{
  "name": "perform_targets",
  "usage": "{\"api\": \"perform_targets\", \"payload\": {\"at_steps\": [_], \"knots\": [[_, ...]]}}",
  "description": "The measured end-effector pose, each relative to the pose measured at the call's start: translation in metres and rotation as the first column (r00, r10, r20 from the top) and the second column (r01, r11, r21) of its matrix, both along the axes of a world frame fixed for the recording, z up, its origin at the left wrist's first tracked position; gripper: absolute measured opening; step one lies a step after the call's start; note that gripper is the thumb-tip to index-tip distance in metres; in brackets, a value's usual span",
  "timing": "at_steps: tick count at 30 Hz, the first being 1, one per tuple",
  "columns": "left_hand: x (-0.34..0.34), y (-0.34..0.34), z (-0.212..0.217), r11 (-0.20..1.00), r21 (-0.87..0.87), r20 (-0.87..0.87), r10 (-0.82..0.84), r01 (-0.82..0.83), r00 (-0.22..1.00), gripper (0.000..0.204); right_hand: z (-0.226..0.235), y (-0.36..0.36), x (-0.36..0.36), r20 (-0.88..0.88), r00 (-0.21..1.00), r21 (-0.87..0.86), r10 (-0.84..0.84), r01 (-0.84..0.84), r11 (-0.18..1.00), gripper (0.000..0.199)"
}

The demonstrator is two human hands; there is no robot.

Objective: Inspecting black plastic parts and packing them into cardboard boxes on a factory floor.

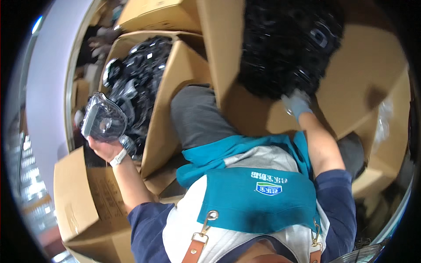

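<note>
My left hand [104, 150], with a white band at its wrist, is closed on the rim of a clear moulded plastic shell [105, 119]. It holds the shell tilted up over the near edge of a carton of loose pieces. My right hand [297, 104], in a light grey glove, reaches down into a large carton [364, 74]. Its fingertips meet the lower edge of a heap of shiny black plastic pieces [285, 48]. Those fingers are blurred and partly hidden, so I cannot tell whether they grip a piece.
Between my left arm and my leg stands a carton [164, 105] filled with black and clear plastic pieces [140, 79]. Another carton [81, 197] with raised flaps is at the lower left. More cardboard [158, 15] is at the far side. A pale panel [50, 79] rises at the left.
</note>
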State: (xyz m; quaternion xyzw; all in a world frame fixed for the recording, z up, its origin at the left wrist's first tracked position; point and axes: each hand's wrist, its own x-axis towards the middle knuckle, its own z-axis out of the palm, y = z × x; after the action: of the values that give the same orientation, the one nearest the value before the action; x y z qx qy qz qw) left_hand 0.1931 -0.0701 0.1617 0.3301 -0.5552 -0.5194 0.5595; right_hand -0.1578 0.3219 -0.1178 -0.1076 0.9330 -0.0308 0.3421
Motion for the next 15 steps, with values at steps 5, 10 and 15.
{"api": "perform_targets", "payload": {"at_steps": [5,10,15], "knots": [[0.107,-0.064,-0.020,0.889,0.271,-0.056,0.398,-0.370,0.916,0.058,-0.100,0.038,0.049,-0.462,0.881,0.175,0.100,-0.020,0.984,0.089],[0.233,-0.091,-0.084,0.790,0.019,0.799,0.356,-0.613,0.484,0.064,-0.142,0.045,0.036,-0.576,0.816,-0.057,0.044,-0.094,0.994,0.087],[0.199,-0.081,-0.119,0.823,-0.535,0.831,0.554,-0.192,0.056,0.069,-0.115,0.047,0.035,-0.412,0.911,-0.082,-0.035,0.002,0.997,0.095]]}}
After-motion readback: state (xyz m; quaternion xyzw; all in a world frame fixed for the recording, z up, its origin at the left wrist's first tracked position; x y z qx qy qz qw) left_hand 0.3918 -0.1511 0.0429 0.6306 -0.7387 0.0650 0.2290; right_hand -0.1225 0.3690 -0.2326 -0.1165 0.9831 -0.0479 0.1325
